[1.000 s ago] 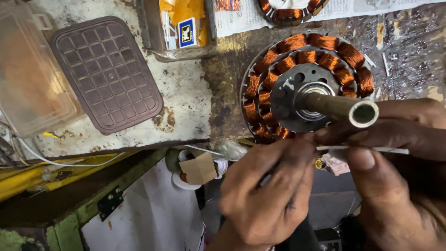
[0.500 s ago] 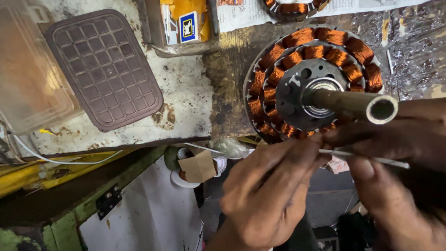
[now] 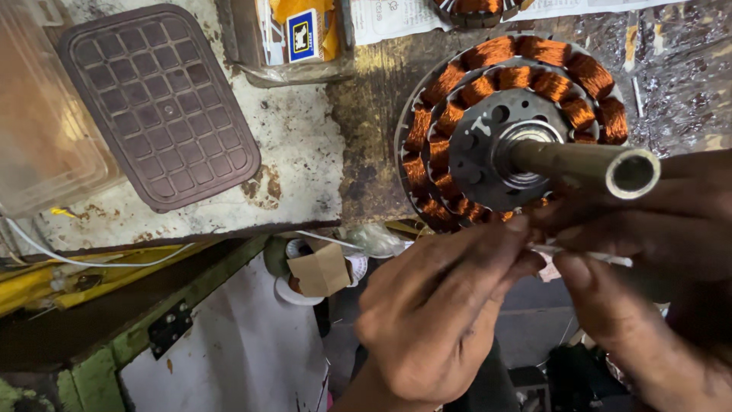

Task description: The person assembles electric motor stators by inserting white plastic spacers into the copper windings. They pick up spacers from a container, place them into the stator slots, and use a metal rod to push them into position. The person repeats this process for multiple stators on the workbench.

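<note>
Copper-wound stator (image 3: 488, 114) propped at bench (image 3: 305, 152) edge, shaft outward; just below it, left hand (image 3: 442, 320) and right hand (image 3: 648, 252) pinching thin white sleeve (image 3: 602, 258), steadying it.

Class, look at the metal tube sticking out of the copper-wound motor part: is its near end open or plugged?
Open. The tube ends in a bright ring around a dark hollow, with no cap or plug. It rises from the middle of the motor part.

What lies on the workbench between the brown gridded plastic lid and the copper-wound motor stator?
In the head view, only bare, stained bench top separates the gridded lid from the stator; nothing rests there.
</note>
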